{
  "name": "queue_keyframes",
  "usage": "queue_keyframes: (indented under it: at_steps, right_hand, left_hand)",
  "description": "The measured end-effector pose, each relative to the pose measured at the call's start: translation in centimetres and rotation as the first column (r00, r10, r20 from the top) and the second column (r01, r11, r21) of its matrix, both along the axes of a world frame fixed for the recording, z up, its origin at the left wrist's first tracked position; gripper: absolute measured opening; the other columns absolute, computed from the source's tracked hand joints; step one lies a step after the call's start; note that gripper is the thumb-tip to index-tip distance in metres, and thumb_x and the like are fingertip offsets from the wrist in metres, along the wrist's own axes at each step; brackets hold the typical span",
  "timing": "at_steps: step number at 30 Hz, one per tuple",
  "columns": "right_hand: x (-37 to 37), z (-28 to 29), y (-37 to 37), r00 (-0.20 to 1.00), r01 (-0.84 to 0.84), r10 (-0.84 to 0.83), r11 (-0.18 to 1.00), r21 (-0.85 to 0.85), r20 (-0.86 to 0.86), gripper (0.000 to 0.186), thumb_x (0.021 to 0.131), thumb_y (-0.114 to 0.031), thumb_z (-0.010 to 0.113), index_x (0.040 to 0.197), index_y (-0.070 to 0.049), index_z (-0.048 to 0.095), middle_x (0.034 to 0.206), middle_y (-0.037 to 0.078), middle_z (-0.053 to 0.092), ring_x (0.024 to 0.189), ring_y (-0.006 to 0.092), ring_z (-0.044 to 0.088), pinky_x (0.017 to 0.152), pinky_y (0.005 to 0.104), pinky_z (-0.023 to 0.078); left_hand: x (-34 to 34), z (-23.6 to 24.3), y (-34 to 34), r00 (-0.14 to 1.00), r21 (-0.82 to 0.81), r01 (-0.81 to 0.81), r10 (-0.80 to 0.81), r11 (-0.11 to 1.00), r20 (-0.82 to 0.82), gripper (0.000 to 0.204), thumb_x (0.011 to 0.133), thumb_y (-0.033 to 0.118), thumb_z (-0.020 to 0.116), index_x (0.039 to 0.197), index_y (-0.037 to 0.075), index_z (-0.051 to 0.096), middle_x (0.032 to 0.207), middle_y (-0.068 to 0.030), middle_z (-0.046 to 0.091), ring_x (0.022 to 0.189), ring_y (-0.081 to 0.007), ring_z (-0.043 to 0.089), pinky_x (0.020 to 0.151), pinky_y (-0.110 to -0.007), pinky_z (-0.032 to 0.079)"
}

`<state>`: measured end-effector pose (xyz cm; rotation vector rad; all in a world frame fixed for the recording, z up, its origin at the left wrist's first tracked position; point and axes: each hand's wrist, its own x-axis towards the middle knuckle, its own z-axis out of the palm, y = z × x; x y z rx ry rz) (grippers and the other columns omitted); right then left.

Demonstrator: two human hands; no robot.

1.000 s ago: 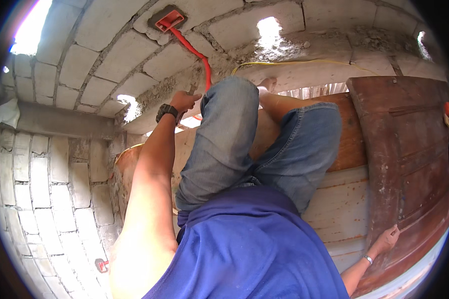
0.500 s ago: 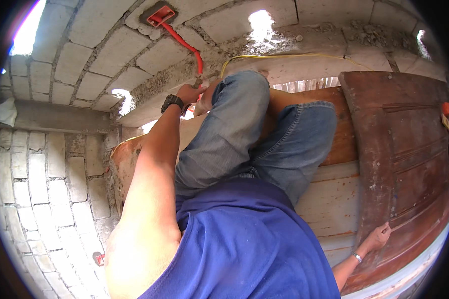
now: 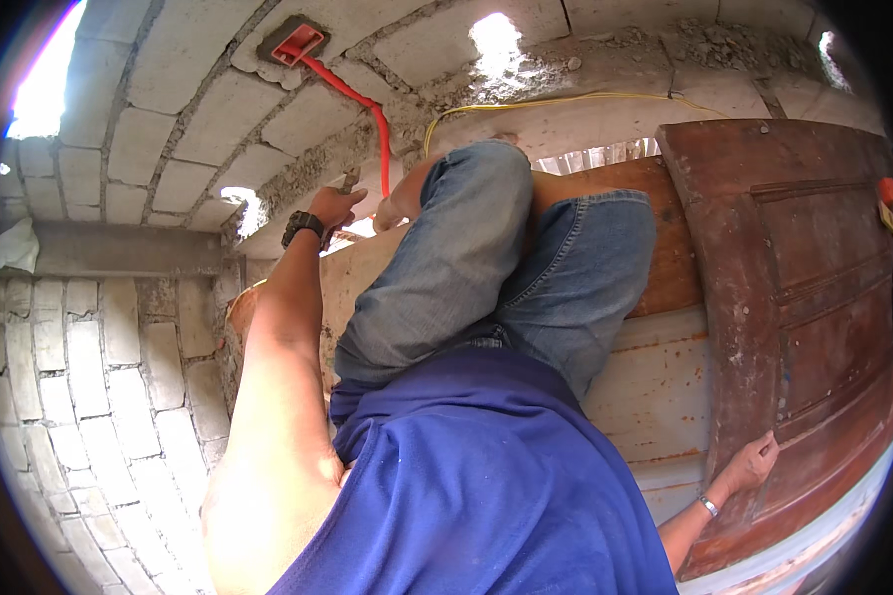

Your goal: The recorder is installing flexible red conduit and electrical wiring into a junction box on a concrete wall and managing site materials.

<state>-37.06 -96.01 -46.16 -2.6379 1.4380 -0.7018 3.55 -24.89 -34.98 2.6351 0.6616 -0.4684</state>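
My left hand (image 3: 335, 207), with a dark watch at its wrist, is raised beside the lower end of a red conduit (image 3: 383, 149). Its fingers are closed around a small grey-brown object (image 3: 350, 179) whose kind I cannot make out; a gap separates it from the conduit. Up the block wall, the conduit leads to a red electrical box (image 3: 298, 45) set in a recess. Far to the right, my right hand (image 3: 754, 461) rests at the brown panelled door (image 3: 724, 297), fingers curled and pinched together. What they hold, if anything, is hidden.
My bent knees (image 3: 566, 248) stand on a wooden surface (image 3: 655, 392) between my hands. A yellow cable (image 3: 566, 100) runs along the concrete ledge. Bright holes pierce the block wall (image 3: 159, 129). A white bag (image 3: 13, 248) sits on the beam at left; an orange-and-yellow item (image 3: 889, 203) lies by the door.
My left hand has moved left, away from the red conduit, with the small object still in its fingers. My right hand keeps its place at the door. The view has shifted slightly.
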Motion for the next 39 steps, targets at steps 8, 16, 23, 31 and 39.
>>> queue_keyframes:
  at_steps: [8, 16, 23, 31, 39]
  right_hand:
    - [0.3, 0.2, 0.0, 1.000, 0.005, -0.005, 1.000, 0.000, -0.007, 0.024, 0.091, -0.026, 0.058, 0.089, -0.004, 0.067, 0.084, 0.012, 0.067, 0.075, 0.0305, 0.063, 0.064, 0.0378, 0.050]
    - [-0.4, 0.0, -0.7, 0.998, 0.054, -0.055, 0.998, -0.012, -0.035, 0.023, 0.090, -0.025, 0.058, 0.087, -0.004, 0.067, 0.082, 0.014, 0.066, 0.073, 0.0318, 0.062, 0.064, 0.0396, 0.050]
    - [1.0, -0.6, 0.3, 0.998, -0.029, 0.030, 0.999, -0.017, 0.054, 0.021, 0.088, -0.020, 0.059, 0.082, -0.001, 0.064, 0.079, 0.016, 0.064, 0.073, 0.0334, 0.060, 0.065, 0.0408, 0.048]
    - [1.4, 1.0, 0.7, 0.989, 0.139, -0.135, 0.988, 0.067, -0.066, 0.024, 0.086, -0.029, 0.061, 0.085, -0.004, 0.063, 0.079, 0.013, 0.065, 0.074, 0.0312, 0.062, 0.066, 0.0416, 0.048]
    - [3.4, 3.2, -3.9, 0.962, 0.238, -0.199, 0.946, 0.221, -0.186, 0.057, 0.089, -0.048, 0.047, 0.117, 0.001, 0.058, 0.114, 0.025, 0.060, 0.104, 0.0391, 0.057, 0.090, 0.0428, 0.043]
  left_hand:
    - [-0.9, 2.5, -0.5, 0.997, 0.063, 0.043, -0.038, 0.997, -0.074, 0.051, 0.075, 0.043, 0.072, 0.053, 0.001, 0.055, 0.048, -0.0073, 0.053, 0.039, -0.0158, 0.051, 0.039, -0.031, 0.038]
    - [0.5, 2.1, -3.3, 0.989, 0.105, 0.141, -0.136, 0.984, -0.054, 0.048, 0.075, 0.043, 0.073, 0.058, 0.000, 0.058, 0.051, -0.0071, 0.055, 0.041, -0.0161, 0.051, 0.043, -0.033, 0.040]
    - [5.0, 2.8, -0.2, 0.919, 0.283, 0.381, -0.394, 0.880, -0.012, 0.055, 0.076, 0.050, 0.068, 0.057, -0.001, 0.061, 0.048, -0.0096, 0.056, 0.039, -0.0169, 0.055, 0.044, -0.033, 0.046]
    - [12.3, 6.9, -6.1, 0.635, 0.306, 0.633, -0.703, 0.711, 0.322, 0.047, 0.080, 0.040, 0.066, 0.084, -0.006, 0.060, 0.062, -0.0208, 0.053, 0.057, -0.0274, 0.054, 0.055, -0.039, 0.041]
    - [14.9, 14.1, -8.3, 0.414, 0.439, 0.682, -0.804, 0.585, 0.427, 0.045, 0.083, 0.042, 0.065, 0.085, -0.002, 0.058, 0.056, -0.0063, 0.042, 0.051, -0.0137, 0.039, 0.049, -0.033, 0.034]
